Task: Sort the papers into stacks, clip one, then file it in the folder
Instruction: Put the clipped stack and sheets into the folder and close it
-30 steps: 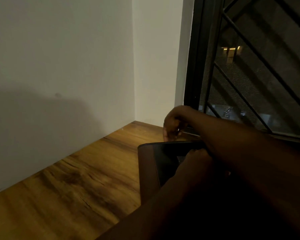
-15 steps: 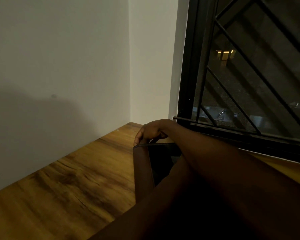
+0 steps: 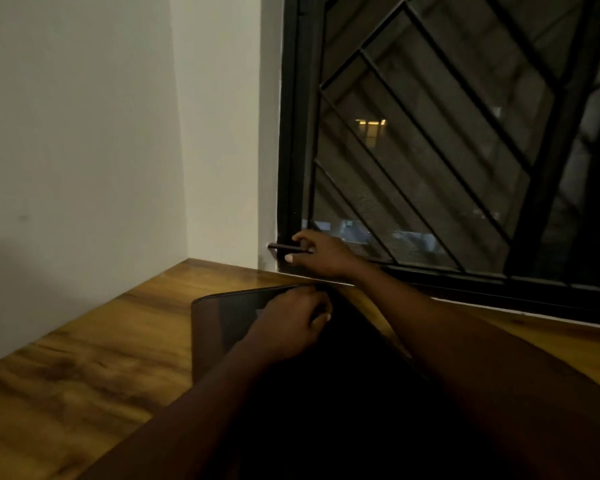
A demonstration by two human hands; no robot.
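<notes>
A dark folder lies on the wooden desk, mostly hidden under my arms. My left hand sits on its far part, fingers curled over the cover near the far edge. Beyond the folder, my right hand is raised at the lower left corner of the window. It pinches a thin dark flat object that sticks out to the left. What the object is cannot be told in the dim light. No papers or clip show.
A black window frame with a diagonal grille stands right behind the desk's far edge. White walls close the left side and the corner. Bare desk wood stretches left of the folder.
My right hand has risen from the folder's far edge to the window corner and now holds the thin dark object. My left hand stays on the folder.
</notes>
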